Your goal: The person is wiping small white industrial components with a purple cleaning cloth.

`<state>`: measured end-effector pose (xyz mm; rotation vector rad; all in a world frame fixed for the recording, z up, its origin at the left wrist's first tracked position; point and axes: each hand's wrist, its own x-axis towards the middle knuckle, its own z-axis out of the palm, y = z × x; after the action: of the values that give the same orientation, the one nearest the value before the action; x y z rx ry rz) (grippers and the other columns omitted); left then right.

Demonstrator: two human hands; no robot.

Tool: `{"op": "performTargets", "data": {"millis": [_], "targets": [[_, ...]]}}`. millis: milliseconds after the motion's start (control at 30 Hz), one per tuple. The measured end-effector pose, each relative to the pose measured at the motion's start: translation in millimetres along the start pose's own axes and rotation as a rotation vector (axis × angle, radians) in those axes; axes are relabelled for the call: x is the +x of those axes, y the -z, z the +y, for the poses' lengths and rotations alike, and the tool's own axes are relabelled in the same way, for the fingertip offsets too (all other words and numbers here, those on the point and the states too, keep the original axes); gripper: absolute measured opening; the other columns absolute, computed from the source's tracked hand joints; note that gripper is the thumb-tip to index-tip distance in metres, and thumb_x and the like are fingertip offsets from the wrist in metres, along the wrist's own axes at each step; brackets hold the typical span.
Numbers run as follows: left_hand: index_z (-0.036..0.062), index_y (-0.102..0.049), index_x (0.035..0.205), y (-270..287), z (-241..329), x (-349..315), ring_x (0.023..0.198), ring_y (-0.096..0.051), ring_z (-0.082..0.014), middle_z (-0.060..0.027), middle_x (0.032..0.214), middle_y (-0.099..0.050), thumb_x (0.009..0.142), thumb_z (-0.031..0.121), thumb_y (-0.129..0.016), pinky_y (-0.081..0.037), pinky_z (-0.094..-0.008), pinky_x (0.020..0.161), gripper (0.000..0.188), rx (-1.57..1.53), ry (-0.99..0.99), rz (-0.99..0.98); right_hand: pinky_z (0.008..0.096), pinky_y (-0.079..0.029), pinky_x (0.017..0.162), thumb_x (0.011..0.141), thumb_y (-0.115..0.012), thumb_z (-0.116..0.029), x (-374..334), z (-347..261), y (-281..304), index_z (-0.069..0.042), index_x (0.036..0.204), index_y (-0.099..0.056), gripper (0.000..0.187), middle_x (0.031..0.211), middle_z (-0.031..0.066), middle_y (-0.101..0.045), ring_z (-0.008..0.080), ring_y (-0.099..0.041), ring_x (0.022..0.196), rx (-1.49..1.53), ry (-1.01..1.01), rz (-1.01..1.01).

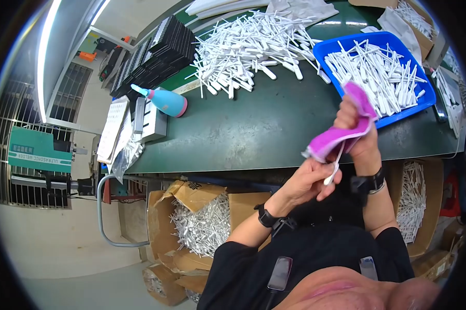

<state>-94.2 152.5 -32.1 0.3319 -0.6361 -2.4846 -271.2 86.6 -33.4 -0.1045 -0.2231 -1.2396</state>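
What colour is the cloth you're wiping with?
Pink-magenta cloth, clearest in the head view.

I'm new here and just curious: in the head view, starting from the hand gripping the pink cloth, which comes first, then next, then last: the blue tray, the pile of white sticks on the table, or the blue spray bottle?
From the right hand:
1. Blue tray, just beyond it.
2. Pile of white sticks, farther left on the table.
3. Blue spray bottle, far left.

Left hand [308, 181] raised, fingers pinched closed, right hand [354, 126] fisted above it, both wrists banded
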Motion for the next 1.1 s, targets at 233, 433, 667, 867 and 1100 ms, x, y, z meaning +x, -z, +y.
{"op": "performTargets", "data": {"millis": [233,433,667,867,1100], "targets": [[-0.0001,-0.049,0.102,-24,-5,2,0.056,-0.06,-0.0148,-0.011,0.084,-0.062,0.093,0.011,-0.053,-0.043,-0.0217,0.041,0.015,0.331,-0.196,0.268,0.0224,-0.036,0.051,0.097,-0.042,-0.023,-17,38,-17,-0.006,0.095,-0.052,0.02,0.069,-0.0005,-0.048,0.0071,-0.043,0.056,-0.584,0.123,0.381],[0.0005,-0.045,0.101,-8,-12,12,0.056,-0.06,-0.0141,-0.0103,0.081,-0.061,0.091,0.005,-0.052,-0.045,-0.0215,0.044,0.013,1.434,-0.394,0.411,0.0237,-0.035,0.051,0.098,-0.039,-0.025,-16,34,-17,-0.005,0.087,-0.052,0.026,0.063,0.0008,-0.048,0.0096,-0.044,0.057,-0.809,0.339,0.596],[0.001,-0.041,0.095,-10,-24,20,0.061,-0.06,-0.0118,-0.0103,0.081,-0.062,0.091,0.003,-0.053,-0.048,-0.0222,0.048,0.012,0.954,-0.325,0.435,0.0298,-0.05,0.077,0.099,-0.035,-0.024,-23,44,-13,0.0,0.125,-0.046,0.037,0.105,0.0084,-0.059,0.0159,-0.06,0.083,-1.073,0.459,0.48],[0.0009,-0.041,0.094,-13,-23,17,0.061,-0.06,-0.0116,-0.0096,0.079,-0.061,0.091,0.004,-0.053,-0.048,-0.0226,0.048,0.013,0.816,-0.32,0.401,0.0314,-0.049,0.087,0.099,-0.034,-0.022,-24,27,-23,-0.001,0.137,-0.035,0.043,0.124,0.0089,-0.052,0.0181,-0.059,0.1,-0.754,0.361,0.345],[-0.0017,-0.047,0.094,-16,-15,20,0.059,-0.059,-0.0107,-0.0081,0.078,-0.062,0.09,0.004,-0.054,-0.047,-0.0231,0.047,0.01,0.628,-0.404,0.472,0.0302,-0.051,0.084,0.099,-0.037,-0.021,-39,26,-1,0.0,0.136,-0.036,0.042,0.123,0.0099,-0.053,0.0182,-0.058,0.103,-0.752,0.198,0.31]]}}
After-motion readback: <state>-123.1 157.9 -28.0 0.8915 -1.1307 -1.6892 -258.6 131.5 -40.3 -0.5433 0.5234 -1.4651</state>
